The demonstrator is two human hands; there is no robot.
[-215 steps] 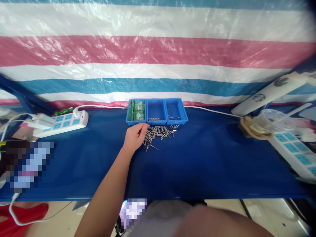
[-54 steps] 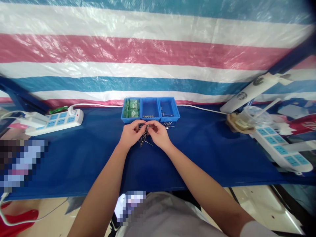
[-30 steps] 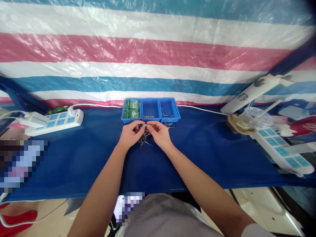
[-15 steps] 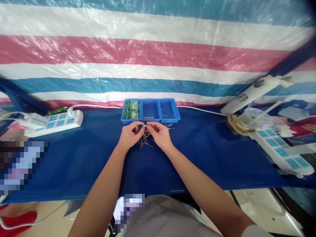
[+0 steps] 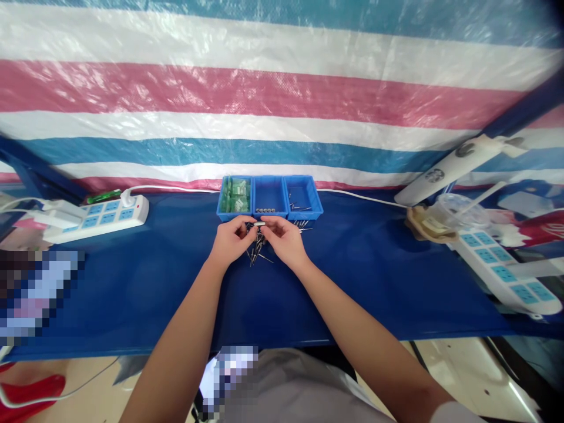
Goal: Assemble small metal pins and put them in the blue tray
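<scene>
Between the fingertips of my left hand (image 5: pixel 233 239) and my right hand (image 5: pixel 284 241) is a small silvery metal cylinder (image 5: pixel 259 224), lying crosswise; both hands pinch it. Below it a heap of thin metal rods (image 5: pixel 257 252), like drill bits, rests on the blue table, partly hidden by my fingers. More such rods (image 5: pixel 301 224) lie beside my right hand. Just behind my hands stand three joined blue bins: the left bin holds green packets (image 5: pixel 238 197), the middle bin (image 5: pixel 269 191) a row of several small round metal pieces (image 5: pixel 265 210), the right bin (image 5: pixel 304 191) a few thin rods.
A white power strip (image 5: pixel 110 217) with plugs lies at the left, another (image 5: pixel 502 267) at the right. Near the right one are a plastic cup (image 5: pixel 458 211) and a white tube (image 5: pixel 445 170). A striped plastic sheet (image 5: pixel 282 100) hangs behind the table.
The metal cylinder between my fingertips has turned slightly and now shows brighter and more fully. My hands stay in nearly the same place.
</scene>
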